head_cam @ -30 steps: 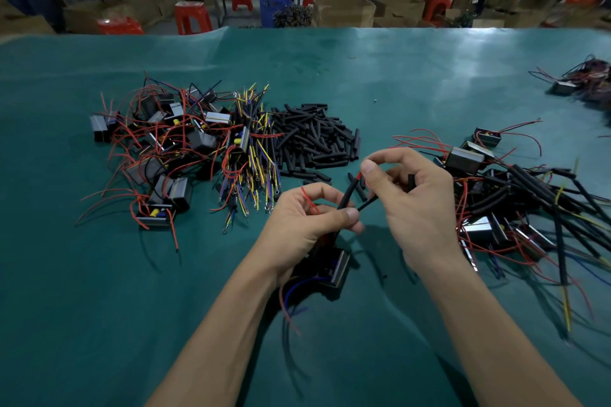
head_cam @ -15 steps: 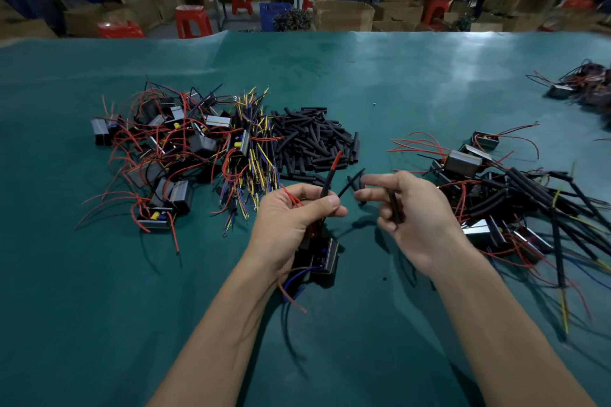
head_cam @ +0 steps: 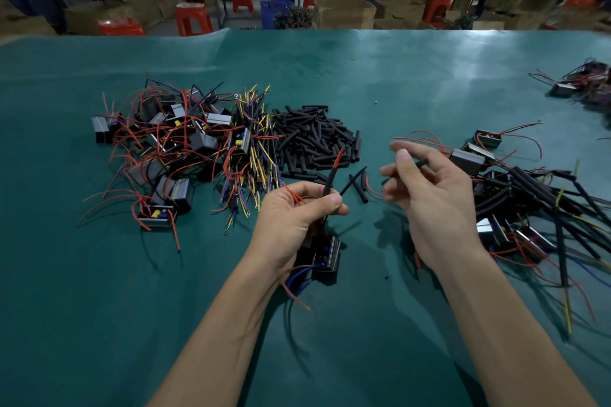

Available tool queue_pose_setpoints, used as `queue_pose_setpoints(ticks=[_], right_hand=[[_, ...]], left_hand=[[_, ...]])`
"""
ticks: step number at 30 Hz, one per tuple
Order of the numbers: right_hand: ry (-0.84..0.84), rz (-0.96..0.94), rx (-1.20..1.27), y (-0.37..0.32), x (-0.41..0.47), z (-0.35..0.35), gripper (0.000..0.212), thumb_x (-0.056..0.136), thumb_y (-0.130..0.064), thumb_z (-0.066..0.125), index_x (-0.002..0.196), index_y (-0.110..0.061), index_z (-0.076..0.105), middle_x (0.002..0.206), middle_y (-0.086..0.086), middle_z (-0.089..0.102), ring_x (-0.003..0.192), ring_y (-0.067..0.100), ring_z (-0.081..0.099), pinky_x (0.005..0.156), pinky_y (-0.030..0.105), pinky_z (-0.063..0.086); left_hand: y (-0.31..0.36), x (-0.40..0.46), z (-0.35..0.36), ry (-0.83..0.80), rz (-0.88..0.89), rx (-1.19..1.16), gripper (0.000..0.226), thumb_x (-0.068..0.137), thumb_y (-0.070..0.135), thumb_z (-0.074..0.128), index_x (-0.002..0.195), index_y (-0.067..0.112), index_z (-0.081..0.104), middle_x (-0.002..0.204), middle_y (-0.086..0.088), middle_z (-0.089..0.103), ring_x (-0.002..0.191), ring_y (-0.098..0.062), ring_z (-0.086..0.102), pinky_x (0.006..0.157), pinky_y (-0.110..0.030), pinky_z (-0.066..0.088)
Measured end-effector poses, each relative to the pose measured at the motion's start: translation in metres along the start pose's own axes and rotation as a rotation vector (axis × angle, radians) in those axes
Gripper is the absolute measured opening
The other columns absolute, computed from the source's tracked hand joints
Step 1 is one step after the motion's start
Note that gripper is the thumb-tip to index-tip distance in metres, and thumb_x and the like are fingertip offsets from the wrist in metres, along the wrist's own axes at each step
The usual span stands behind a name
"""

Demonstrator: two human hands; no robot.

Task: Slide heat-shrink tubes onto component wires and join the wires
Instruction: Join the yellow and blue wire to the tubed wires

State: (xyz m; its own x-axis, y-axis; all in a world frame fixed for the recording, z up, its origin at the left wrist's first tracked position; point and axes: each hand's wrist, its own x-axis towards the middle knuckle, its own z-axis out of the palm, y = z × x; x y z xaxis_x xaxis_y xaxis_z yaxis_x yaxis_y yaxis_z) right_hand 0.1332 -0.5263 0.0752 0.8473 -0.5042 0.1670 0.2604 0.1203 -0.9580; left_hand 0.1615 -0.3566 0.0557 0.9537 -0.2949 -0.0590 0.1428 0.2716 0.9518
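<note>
Green bench mat [head_cam: 330, 357] underneath, busy workshop behind. At centre, red wire [head_cam: 338, 158] poking out of a black heat-shrink tube [head_cam: 328, 182], pinched by left hand [head_cam: 292, 220] thumb and forefinger, black component [head_cam: 325, 258] dangling below the palm. Likely to slip back down if the pinch loosens; could also snag on loose wires. Right hand [head_cam: 429, 205] just beside, half open, loosely holding a spare tube [head_cam: 420, 163]. Tube pile [head_cam: 314, 139] beyond.
</note>
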Motion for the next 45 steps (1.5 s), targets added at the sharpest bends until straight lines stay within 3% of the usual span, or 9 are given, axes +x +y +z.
queue_pose_setpoints(ticks=[2, 4, 9, 17, 23, 27, 31, 45], right_hand=[[-0.039, 0.037, 0.13, -0.0019, -0.0001, -0.0006, 0.016, 0.101, -0.005, 0.06, 0.114, -0.008, 0.066, 0.084, 0.006, 0.075, 0.075, 0.016, 0.073, 0.071, 0.023, 0.058], [-0.069, 0.074, 0.222, -0.0041, -0.0001, -0.0012, 0.021, 0.099, 0.006, 0.056, 0.118, -0.003, 0.061, 0.094, 0.012, 0.075, 0.091, 0.023, 0.076, 0.08, 0.026, 0.059], [-0.054, 0.053, 0.102, -0.0072, -0.0022, -0.0019, 0.01, 0.099, -0.002, 0.06, 0.104, -0.011, 0.061, 0.101, 0.007, 0.079, 0.071, 0.012, 0.067, 0.061, 0.021, 0.053], [-0.099, 0.016, 0.09, -0.0038, -0.0057, 0.0014, 0.009, 0.096, -0.005, 0.065, 0.097, -0.014, 0.065, 0.096, 0.011, 0.079, 0.078, 0.018, 0.069, 0.084, 0.031, 0.06], [-0.009, -0.041, 0.088, -0.005, -0.0046, 0.0003, 0.009, 0.097, -0.003, 0.065, 0.1, -0.011, 0.064, 0.09, 0.009, 0.079, 0.08, 0.018, 0.072, 0.074, 0.026, 0.058], [-0.044, -0.028, 0.03, -0.0049, -0.0057, 0.0008, 0.009, 0.096, -0.005, 0.067, 0.099, -0.013, 0.065, 0.09, 0.01, 0.079, 0.083, 0.02, 0.073, 0.078, 0.032, 0.061], [-0.025, -0.04, 0.009, -0.0041, -0.0049, 0.0002, 0.01, 0.096, -0.005, 0.067, 0.098, -0.014, 0.064, 0.089, 0.006, 0.079, 0.081, 0.016, 0.074, 0.072, 0.026, 0.058], [0.064, -0.022, 0.063, -0.0046, -0.0047, 0.0004, 0.01, 0.094, -0.009, 0.071, 0.09, -0.016, 0.066, 0.082, 0.008, 0.077, 0.075, 0.02, 0.073, 0.069, 0.028, 0.059]], left_hand=[[-0.0003, 0.0, 0.0002, -0.006, 0.008, -0.01, 0.015, 0.082, 0.001, 0.075, 0.073, 0.013, 0.074, 0.074, -0.014, 0.076, 0.071, -0.015, 0.073, 0.072, -0.017, 0.055], [-0.0006, 0.0003, -0.0001, -0.009, 0.012, -0.014, 0.014, 0.082, 0.001, 0.075, 0.074, 0.013, 0.074, 0.075, -0.015, 0.076, 0.071, -0.015, 0.073, 0.071, -0.016, 0.054], [-0.002, 0.0009, -0.0015, -0.016, 0.012, -0.006, 0.009, 0.082, 0.003, 0.076, 0.08, 0.011, 0.072, 0.076, -0.014, 0.076, 0.074, -0.016, 0.074, 0.072, -0.017, 0.055], [-0.0004, -0.0001, -0.0003, -0.054, 0.022, 0.013, 0.012, 0.083, -0.003, 0.073, 0.08, 0.008, 0.07, 0.072, -0.013, 0.075, 0.069, -0.015, 0.073, 0.068, -0.016, 0.053], [0.0003, -0.0003, 0.0006, -0.066, 0.02, 0.029, 0.009, 0.084, -0.003, 0.072, 0.084, 0.005, 0.069, 0.07, -0.01, 0.075, 0.069, -0.013, 0.073, 0.068, -0.015, 0.052], [0.0001, 0.0002, 0.0, -0.065, 0.02, 0.029, 0.009, 0.084, -0.003, 0.072, 0.084, 0.006, 0.069, 0.07, -0.01, 0.075, 0.068, -0.013, 0.073, 0.068, -0.015, 0.053], [-0.0004, 0.0004, 0.0002, -0.069, 0.024, 0.05, 0.01, 0.083, -0.002, 0.073, 0.082, 0.008, 0.07, 0.07, -0.009, 0.075, 0.069, -0.013, 0.072, 0.07, -0.015, 0.053], [-0.0002, -0.0004, 0.0003, -0.079, 0.019, 0.055, 0.01, 0.084, -0.003, 0.072, 0.083, 0.007, 0.07, 0.07, -0.009, 0.075, 0.068, -0.012, 0.071, 0.07, -0.015, 0.052]])
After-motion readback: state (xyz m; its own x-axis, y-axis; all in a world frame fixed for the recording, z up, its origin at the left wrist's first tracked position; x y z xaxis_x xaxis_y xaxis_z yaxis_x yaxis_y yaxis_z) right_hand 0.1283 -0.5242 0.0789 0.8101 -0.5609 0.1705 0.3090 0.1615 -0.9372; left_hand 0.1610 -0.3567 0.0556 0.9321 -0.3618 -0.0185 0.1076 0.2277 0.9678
